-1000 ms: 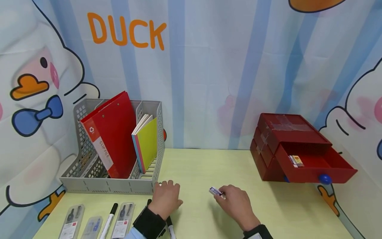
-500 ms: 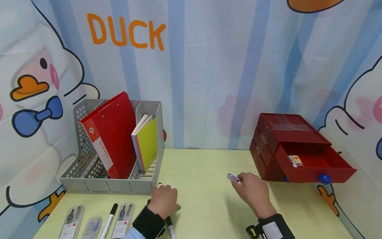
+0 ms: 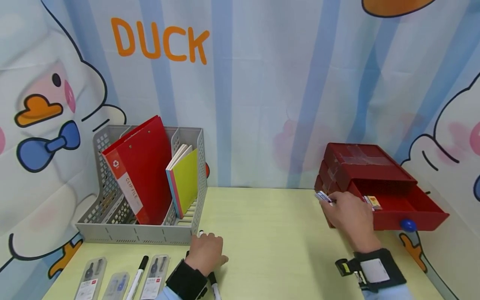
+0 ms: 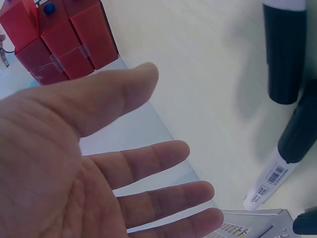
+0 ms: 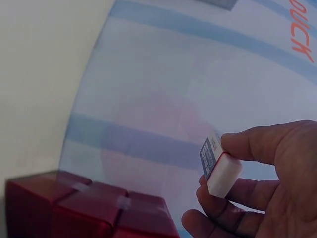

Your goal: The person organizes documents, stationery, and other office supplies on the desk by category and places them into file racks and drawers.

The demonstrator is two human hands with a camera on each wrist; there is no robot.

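My right hand (image 3: 348, 214) pinches a small eraser (image 3: 324, 197) beside the left edge of the pulled-out red drawer (image 3: 412, 218). In the right wrist view the white eraser (image 5: 224, 174) with its dark sleeve sits between thumb and fingertips of my hand (image 5: 267, 173). Inside the drawer lie small boxed items (image 3: 372, 202), partly hidden. My left hand (image 3: 205, 254) hovers over markers near the grey rack's front corner. The left wrist view shows this hand (image 4: 99, 163) with fingers spread and holding nothing, with black-capped markers (image 4: 285, 54) beyond it.
A grey rack (image 3: 135, 233) at the left holds a red clip file (image 3: 144, 179) and a yellow-green notebook (image 3: 185, 179). In front of it lie clear cases (image 3: 154, 277) and a white marker (image 3: 135, 283). A patterned curtain (image 3: 258, 91) hangs behind the table (image 3: 262, 233).
My right hand has moved right and away from me with the eraser, from mid-table to the drawer unit. My left hand has stayed nearly still.
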